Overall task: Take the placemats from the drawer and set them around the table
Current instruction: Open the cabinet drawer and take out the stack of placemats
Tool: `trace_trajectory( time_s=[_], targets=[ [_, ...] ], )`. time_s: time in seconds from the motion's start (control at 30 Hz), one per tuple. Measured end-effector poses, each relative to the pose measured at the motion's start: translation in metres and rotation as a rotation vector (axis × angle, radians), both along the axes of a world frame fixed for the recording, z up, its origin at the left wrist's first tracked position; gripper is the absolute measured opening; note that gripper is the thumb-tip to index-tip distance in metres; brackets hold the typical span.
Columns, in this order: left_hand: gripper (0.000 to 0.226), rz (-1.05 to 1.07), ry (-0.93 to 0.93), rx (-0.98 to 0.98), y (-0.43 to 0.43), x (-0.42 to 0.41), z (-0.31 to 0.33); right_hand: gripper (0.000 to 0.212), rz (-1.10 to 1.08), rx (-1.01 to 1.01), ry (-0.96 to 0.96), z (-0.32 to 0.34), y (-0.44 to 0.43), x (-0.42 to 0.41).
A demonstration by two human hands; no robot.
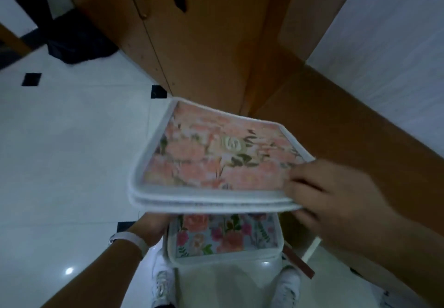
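A stack of pink floral placemats (pixel 216 161) with white borders is held up level in front of me. My right hand (pixel 336 197) pinches its right edge, thumb on top and fingers underneath. My left hand (pixel 149 228), with a white band on the wrist, reaches under the stack's near left corner, where its fingers are hidden. Lower down, another placemat (pixel 223 235) with bright flowers on pale blue shows beneath the stack. I cannot tell whether the left hand touches it.
Wooden cabinet doors (pixel 192 43) stand straight ahead, and a wooden ledge (pixel 360 127) runs along the right under a white wall. White floor tiles (pixel 72 151) with small black insets spread to the left. A dark bundle (pixel 77 43) lies at the far left. My white shoes (pixel 163 286) are below.
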State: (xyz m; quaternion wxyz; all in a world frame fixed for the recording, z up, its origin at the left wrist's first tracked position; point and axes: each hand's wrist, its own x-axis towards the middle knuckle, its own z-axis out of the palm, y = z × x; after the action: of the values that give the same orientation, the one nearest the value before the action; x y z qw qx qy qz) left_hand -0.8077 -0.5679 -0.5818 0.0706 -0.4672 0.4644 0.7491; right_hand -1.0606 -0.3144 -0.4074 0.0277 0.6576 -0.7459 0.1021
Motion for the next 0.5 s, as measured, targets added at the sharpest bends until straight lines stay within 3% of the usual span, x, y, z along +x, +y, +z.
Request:
trace_trajectory(
  time_s=[0.07,0.13,0.23,0.37,0.5],
  targets=[
    [0.062,-0.028,0.021,0.044,-0.009,0.001,-0.003,0.027,0.092,0.094,-0.109,-0.039,-0.011,0.036],
    [0.047,-0.089,0.044,0.067,-0.012,0.002,-0.007,0.027,0.073,0.181,-0.167,-0.092,-0.001,0.055],
    [0.026,0.033,-0.032,0.115,-0.011,0.009,-0.023,0.009,0.064,0.186,-0.196,-0.152,0.023,0.071],
    [0.024,0.115,-0.041,0.096,-0.008,0.014,-0.035,0.016,0.022,0.179,-0.218,-0.206,0.039,0.094],
    [0.044,0.159,-0.069,0.036,-0.006,0.016,-0.043,0.034,-0.012,0.185,-0.225,-0.228,0.042,0.103]
  ],
)
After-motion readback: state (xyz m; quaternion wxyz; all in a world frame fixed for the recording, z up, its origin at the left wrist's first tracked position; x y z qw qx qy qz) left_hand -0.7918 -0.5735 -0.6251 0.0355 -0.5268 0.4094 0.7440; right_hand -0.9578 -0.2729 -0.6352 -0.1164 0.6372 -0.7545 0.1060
